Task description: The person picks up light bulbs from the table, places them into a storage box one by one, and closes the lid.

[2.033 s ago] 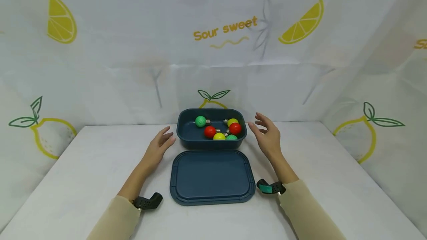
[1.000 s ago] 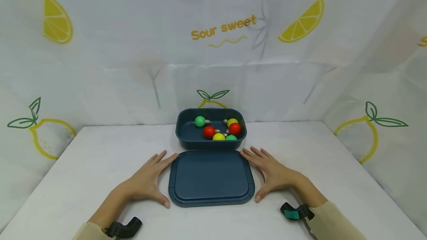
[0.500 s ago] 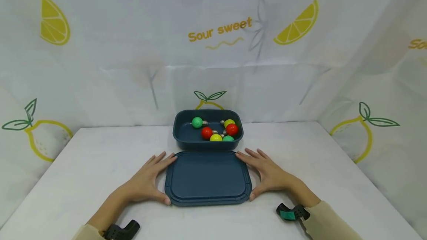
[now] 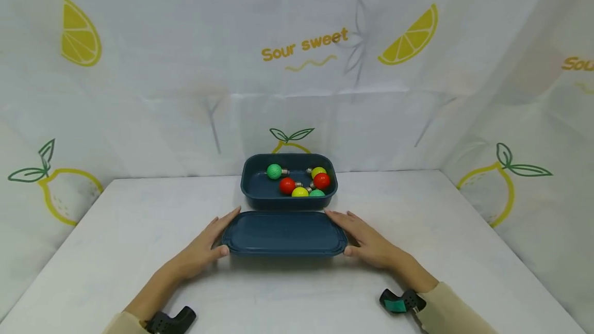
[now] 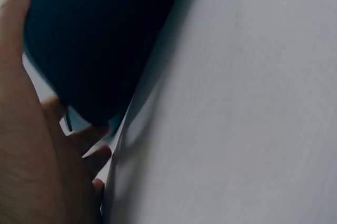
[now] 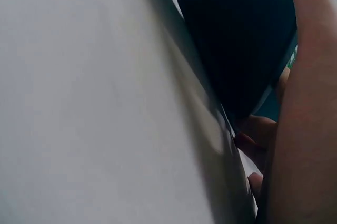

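A dark blue rectangular lid [image 4: 284, 233] is tilted off the white table, its near edge raised and a shadow beneath it. My left hand [image 4: 199, 254] holds its left end, thumb at the near corner and fingers at the far one. At the opposite end my right hand [image 4: 371, 244] grips it the same way. Both wrist views show the lid's dark underside [image 5: 100, 40] between thumb and fingers. Just behind the lid stands a matching open box [image 4: 287, 203] with red bulbs [image 4: 287, 185], yellow bulbs [image 4: 300, 191] and green bulbs [image 4: 274, 171] inside.
White tabletop [image 4: 139, 220] spreads to both sides and in front of the lid. A white curtain [image 4: 185, 133] with lemon prints hangs close behind the box and along the sides. Each wrist wears a black strap mount [image 4: 402, 301].
My hands came down from beside the box to the lid's two ends and closed on it. The lid, flat before, now has its near edge lifted. The box and bulbs stayed put.
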{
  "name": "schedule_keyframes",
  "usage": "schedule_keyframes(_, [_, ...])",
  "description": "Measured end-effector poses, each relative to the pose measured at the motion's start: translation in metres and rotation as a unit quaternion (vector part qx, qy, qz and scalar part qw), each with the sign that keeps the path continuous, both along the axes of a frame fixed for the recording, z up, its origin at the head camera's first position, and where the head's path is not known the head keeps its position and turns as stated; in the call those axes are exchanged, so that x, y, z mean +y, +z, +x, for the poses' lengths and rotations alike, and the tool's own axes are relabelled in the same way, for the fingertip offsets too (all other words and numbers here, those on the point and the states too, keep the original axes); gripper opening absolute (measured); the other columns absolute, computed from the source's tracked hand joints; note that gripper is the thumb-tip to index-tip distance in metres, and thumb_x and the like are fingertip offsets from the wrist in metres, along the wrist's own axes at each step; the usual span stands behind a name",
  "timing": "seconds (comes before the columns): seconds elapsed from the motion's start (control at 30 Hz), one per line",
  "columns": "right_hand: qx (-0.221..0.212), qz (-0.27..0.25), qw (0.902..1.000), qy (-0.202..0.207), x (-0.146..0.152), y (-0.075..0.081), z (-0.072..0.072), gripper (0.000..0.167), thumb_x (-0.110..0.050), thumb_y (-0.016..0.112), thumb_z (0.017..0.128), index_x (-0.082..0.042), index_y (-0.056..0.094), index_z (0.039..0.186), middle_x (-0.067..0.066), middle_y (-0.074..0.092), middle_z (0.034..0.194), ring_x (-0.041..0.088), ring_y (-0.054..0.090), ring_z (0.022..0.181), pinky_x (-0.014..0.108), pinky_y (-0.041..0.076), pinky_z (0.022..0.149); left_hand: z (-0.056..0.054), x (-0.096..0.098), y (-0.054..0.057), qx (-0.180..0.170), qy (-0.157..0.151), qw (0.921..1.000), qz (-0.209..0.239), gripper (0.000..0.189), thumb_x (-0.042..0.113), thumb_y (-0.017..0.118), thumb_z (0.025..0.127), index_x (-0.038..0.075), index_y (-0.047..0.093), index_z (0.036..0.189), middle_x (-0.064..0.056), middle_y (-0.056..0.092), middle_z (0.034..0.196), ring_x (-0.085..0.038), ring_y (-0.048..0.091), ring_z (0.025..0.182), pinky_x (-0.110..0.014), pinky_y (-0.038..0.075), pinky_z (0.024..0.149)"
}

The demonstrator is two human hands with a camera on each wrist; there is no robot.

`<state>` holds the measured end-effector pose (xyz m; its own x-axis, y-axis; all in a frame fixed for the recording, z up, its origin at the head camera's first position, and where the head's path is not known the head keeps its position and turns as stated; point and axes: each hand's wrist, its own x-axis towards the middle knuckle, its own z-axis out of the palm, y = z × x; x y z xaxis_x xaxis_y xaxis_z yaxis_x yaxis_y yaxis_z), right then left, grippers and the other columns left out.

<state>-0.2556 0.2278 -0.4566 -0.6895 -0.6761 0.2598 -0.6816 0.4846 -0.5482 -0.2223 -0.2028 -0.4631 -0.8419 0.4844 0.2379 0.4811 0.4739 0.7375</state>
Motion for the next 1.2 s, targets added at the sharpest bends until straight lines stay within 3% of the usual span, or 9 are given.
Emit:
schedule_keyframes(0.13, [0.024,-0.018,0.9995,-0.006,-0.005,-0.003,0.004,0.080,-0.071,0.030,0.099,-0.020,0.031,0.160,0.007,0.044,0.160,0.035,0.050,0.137,0.066,0.037,0.110,0.004,0.005,-0.001,0.003,-0.010,0.9993,0.036,0.080,0.069,0.027,0.101,0.025,0.008,0.165,-0.019,0.020,0.168,-0.051,0.021,0.151,-0.067,0.023,0.119])
schedule_keyframes(0.3, [0.076,-0.032,0.9963,-0.027,-0.012,-0.004,0.010,0.088,-0.078,0.015,0.095,-0.020,0.034,0.159,0.006,0.054,0.151,0.025,0.055,0.127,0.053,0.046,0.103,0.007,0.013,0.001,0.016,-0.009,0.9965,0.081,0.077,0.068,0.016,0.102,0.026,0.001,0.165,-0.015,0.006,0.172,-0.043,0.004,0.157,-0.077,0.005,0.115])
schedule_keyframes(0.53, [0.160,-0.133,0.9723,-0.107,-0.017,-0.004,0.013,0.088,-0.070,0.008,0.101,-0.010,0.047,0.152,0.016,0.069,0.129,0.028,0.065,0.118,0.041,0.051,0.099,0.011,0.029,0.001,0.084,-0.016,0.9931,0.080,0.076,0.062,0.006,0.105,0.016,-0.001,0.164,-0.011,-0.001,0.173,-0.007,-0.007,0.159,-0.024,-0.015,0.124])
schedule_keyframes(0.63, [0.161,-0.191,0.9574,-0.145,-0.025,-0.001,0.012,0.074,-0.056,0.014,0.108,-0.006,0.051,0.148,0.017,0.073,0.122,0.026,0.069,0.115,0.040,0.053,0.103,0.009,0.038,0.003,0.086,-0.005,0.9912,0.101,0.076,0.064,0.009,0.104,0.019,-0.004,0.164,-0.007,0.001,0.173,-0.005,-0.005,0.158,-0.049,-0.010,0.128])
schedule_keyframes(0.73, [0.121,-0.240,0.9469,-0.175,-0.037,0.005,0.010,0.067,-0.050,0.018,0.109,-0.006,0.044,0.153,0.018,0.070,0.129,0.032,0.066,0.122,0.058,0.045,0.109,0.005,0.048,0.006,0.076,0.004,0.9870,0.142,0.078,0.065,0.014,0.104,0.022,-0.010,0.163,-0.003,0.000,0.173,-0.001,-0.003,0.157,-0.078,0.000,0.116])
schedule_keyframes(0.87, [0.065,-0.299,0.9337,-0.186,-0.052,0.021,0.003,0.063,-0.047,0.019,0.110,-0.012,0.020,0.162,0.018,0.059,0.145,0.036,0.056,0.131,0.071,0.033,0.112,-0.001,0.061,0.015,0.101,0.028,0.9757,0.192,0.079,0.063,0.016,0.105,0.019,-0.016,0.162,-0.008,0.002,0.173,-0.005,0.009,0.158,-0.082,0.012,0.111])
schedule_keyframes(0.97, [0.072,-0.333,0.9240,-0.173,-0.060,0.034,-0.004,0.057,-0.032,0.024,0.112,-0.012,0.008,0.163,0.020,0.053,0.150,0.025,0.057,0.134,0.055,0.034,0.120,-0.008,0.068,0.026,0.145,0.066,0.9644,0.211,0.074,0.056,0.016,0.108,0.016,-0.016,0.162,-0.010,0.009,0.172,-0.012,0.023,0.156,-0.067,0.021,0.120])
schedule_keyframes(1.1, [0.105,-0.379,0.9093,-0.135,-0.067,0.045,-0.014,0.063,-0.005,0.029,0.109,-0.009,-0.004,0.163,0.025,0.041,0.157,0.007,0.052,0.139,0.023,0.035,0.119,-0.019,0.075,0.040,0.190,0.101,0.9480,0.235,0.065,0.037,0.019,0.112,0.014,-0.016,0.162,-0.011,0.013,0.171,-0.014,0.029,0.154,-0.030,0.021,0.125])
schedule_keyframes(1.2, [0.145,-0.405,0.8936,-0.128,-0.071,0.049,-0.021,0.069,0.002,0.033,0.107,-0.007,-0.008,0.162,0.026,0.034,0.161,0.005,0.043,0.145,0.016,0.032,0.118,-0.026,0.081,0.050,0.203,0.116,0.9395,0.251,0.066,0.023,0.026,0.113,0.012,-0.018,0.161,-0.013,0.013,0.171,-0.017,0.024,0.156,-0.017,0.017,0.124])
